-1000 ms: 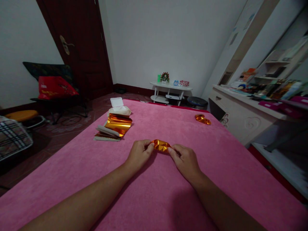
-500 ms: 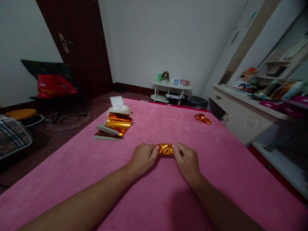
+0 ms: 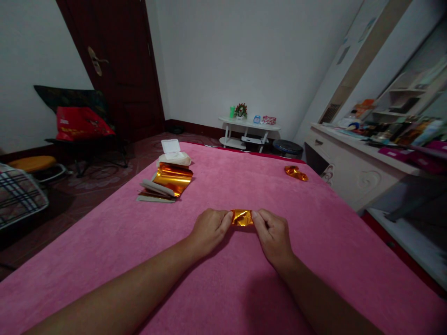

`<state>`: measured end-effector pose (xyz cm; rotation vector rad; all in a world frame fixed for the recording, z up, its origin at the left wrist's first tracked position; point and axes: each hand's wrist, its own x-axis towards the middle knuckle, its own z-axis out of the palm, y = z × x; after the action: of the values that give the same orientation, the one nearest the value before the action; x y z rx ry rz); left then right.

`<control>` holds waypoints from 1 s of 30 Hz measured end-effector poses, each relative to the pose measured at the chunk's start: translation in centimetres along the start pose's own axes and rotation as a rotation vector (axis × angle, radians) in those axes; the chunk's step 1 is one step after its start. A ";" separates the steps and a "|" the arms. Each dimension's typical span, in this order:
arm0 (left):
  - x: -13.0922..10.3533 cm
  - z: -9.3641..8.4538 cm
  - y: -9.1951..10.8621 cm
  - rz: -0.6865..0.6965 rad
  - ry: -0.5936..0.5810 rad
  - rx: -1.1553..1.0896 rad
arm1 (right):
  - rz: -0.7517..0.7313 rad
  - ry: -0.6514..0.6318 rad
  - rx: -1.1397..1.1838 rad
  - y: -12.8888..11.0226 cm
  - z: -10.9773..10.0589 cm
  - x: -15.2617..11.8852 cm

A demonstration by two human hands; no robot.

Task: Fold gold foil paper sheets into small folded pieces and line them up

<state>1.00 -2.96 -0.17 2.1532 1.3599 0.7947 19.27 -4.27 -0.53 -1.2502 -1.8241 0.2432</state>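
Observation:
A small creased piece of shiny gold foil paper (image 3: 242,217) spans the gap between my two hands, low over the pink cloth. My left hand (image 3: 211,227) pinches its left end, thumb on top. At the right end, my right hand (image 3: 274,231) grips it the same way. The fingertips beneath the foil are hidden. Far left on the cloth lies a stack of gold foil sheets (image 3: 173,178) with greyish paper strips (image 3: 156,188) along its near side. A folded, crumpled gold foil piece (image 3: 295,173) rests near the far right edge.
The pink cloth (image 3: 216,288) covers the broad surface before me. A white packet with a raised lid (image 3: 171,148) lies behind the foil stack. Beyond are a white side table (image 3: 249,123) and a black round stool (image 3: 287,147). A cluttered white dresser (image 3: 352,163) stands right.
Both hands keep their pinch on the gold foil, which looks almost the same. The whole view has shifted by a few pixels.

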 end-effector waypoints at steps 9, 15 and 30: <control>0.0 0.1 0.0 0.006 -0.002 0.050 | -0.040 0.019 -0.033 -0.3 -0.2 0.0; 0.0 0.0 0.1 -0.028 0.007 0.058 | -0.089 -0.050 -0.021 -0.3 0.1 -0.1; -0.1 -0.1 0.1 0.003 -0.016 -0.023 | 0.117 -0.005 0.170 -0.2 0.0 0.1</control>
<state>0.93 -3.06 -0.03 2.1400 1.3332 0.7888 19.15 -4.28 -0.32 -1.2382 -1.6985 0.4575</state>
